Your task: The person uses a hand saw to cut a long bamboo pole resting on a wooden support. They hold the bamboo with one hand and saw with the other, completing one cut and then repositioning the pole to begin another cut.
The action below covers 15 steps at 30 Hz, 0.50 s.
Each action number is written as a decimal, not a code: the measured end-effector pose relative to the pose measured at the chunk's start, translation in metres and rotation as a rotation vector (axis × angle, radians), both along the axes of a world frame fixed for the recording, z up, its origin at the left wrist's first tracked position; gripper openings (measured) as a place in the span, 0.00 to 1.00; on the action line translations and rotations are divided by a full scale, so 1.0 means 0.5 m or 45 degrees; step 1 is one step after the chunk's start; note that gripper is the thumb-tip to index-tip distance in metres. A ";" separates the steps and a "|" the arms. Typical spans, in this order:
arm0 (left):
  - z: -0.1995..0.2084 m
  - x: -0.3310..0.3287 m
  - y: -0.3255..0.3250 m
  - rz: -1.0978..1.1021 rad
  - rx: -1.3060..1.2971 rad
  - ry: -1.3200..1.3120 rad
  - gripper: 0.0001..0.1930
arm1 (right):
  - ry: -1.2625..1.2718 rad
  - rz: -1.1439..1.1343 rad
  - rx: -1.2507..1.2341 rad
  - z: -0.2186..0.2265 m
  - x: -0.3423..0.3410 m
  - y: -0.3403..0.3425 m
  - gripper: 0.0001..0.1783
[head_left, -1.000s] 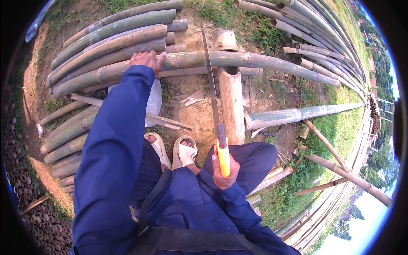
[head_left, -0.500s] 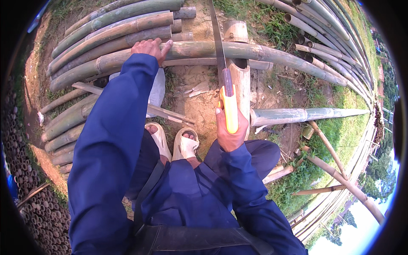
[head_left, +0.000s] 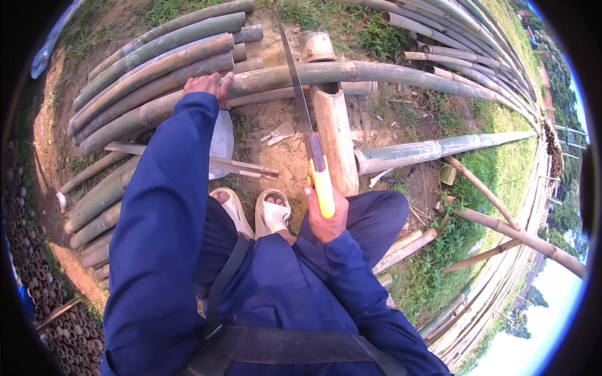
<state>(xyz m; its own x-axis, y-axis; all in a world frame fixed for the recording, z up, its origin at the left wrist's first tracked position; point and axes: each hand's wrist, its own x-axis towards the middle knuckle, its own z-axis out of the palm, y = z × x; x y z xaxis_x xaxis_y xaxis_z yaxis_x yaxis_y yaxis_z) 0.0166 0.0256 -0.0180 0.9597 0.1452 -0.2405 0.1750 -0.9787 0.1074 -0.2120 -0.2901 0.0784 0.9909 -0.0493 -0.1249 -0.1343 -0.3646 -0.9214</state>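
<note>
A long green-brown bamboo pole [head_left: 263,78] lies crosswise in front of me, over a short pale bamboo post [head_left: 337,141] with a hollow top. My left hand [head_left: 205,86] is clasped over the pole's upper side, left of the saw, with the thumb pointing right. In my right hand [head_left: 330,220] is the yellow handle of a hand saw [head_left: 322,186]. Its long thin blade points away from me and crosses the pole just left of the post. Whether the teeth have cut into the bamboo, I cannot make out.
Several bamboo poles [head_left: 157,59] are stacked at the left, and more poles [head_left: 464,37] lie at the far right. A split bamboo strip [head_left: 244,169] lies before my sandals [head_left: 273,210]. Another pole [head_left: 439,149] extends right, near a slanting bamboo frame [head_left: 501,232].
The saw and my right hand have drawn back toward me, the blade still across the pole. My left hand keeps its place on the pole. The whole view has shifted slightly.
</note>
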 end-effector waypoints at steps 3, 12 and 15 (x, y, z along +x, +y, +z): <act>0.002 -0.006 -0.001 -0.017 0.011 -0.031 0.36 | -0.110 0.021 -0.107 0.002 -0.069 -0.031 0.12; 0.021 0.012 -0.019 0.006 -0.025 0.059 0.35 | -0.134 -0.024 0.022 -0.032 0.145 0.046 0.06; 0.019 0.013 -0.006 0.016 -0.028 0.005 0.35 | -0.101 -0.009 -0.066 -0.024 0.017 0.001 0.09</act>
